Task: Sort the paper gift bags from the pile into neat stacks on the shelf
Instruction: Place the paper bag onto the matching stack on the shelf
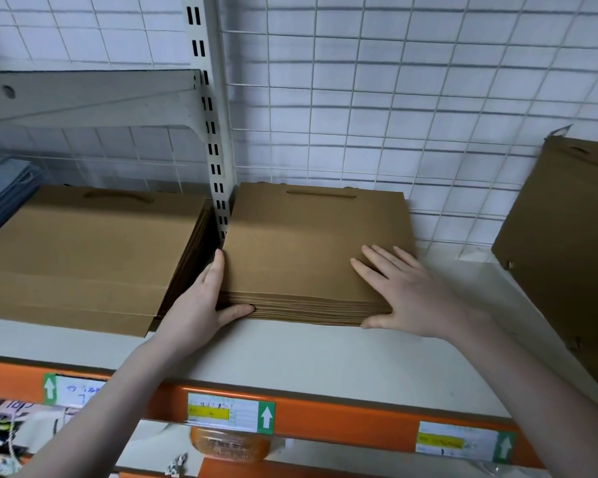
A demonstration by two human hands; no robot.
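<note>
Orange edging (325,414) with price labels (230,412) runs along the front of the shelf (290,353), closest to me. Far left sits a wider stack of brown bags (83,257), flat against the upright post (214,132). Next comes the left hand (204,301), fingers straight along the left edge of the middle stack of paper gift bags (308,250), thumb pressed against its front edge. Over on that stack's right front corner the right hand (404,291) lies flat, fingers spread on top, thumb against the front. Neither hand curls round anything. Further right, another brown stack (567,243) leans tilted.
</note>
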